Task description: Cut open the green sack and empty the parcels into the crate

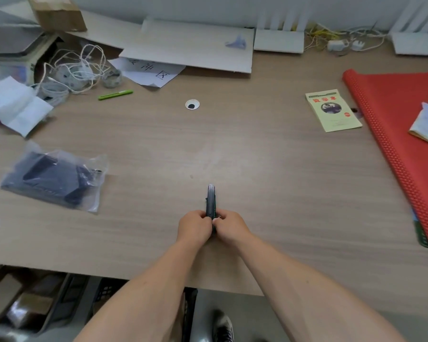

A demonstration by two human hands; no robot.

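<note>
Both of my hands hold a dark utility knife (pixel 211 198) over the middle of the wooden table (pixel 257 169), near its front edge. My left hand (pixel 194 225) grips the handle from the left and my right hand (pixel 229 227) grips it from the right, fingers pinched at its lower end. The knife points away from me. No green sack is in view. A dark crate (pixel 67 292) with brown parcels (pixel 22 302) in it sits on the floor under the table's front left.
A clear plastic bag with a dark item (pixel 55 178) lies at the left. A green pen (pixel 115 95), tangled white cables (pixel 77 67), papers and cardboard (pixel 190 45) crowd the back left. A green booklet (pixel 332 109) and a red mat (pixel 400 124) lie at the right.
</note>
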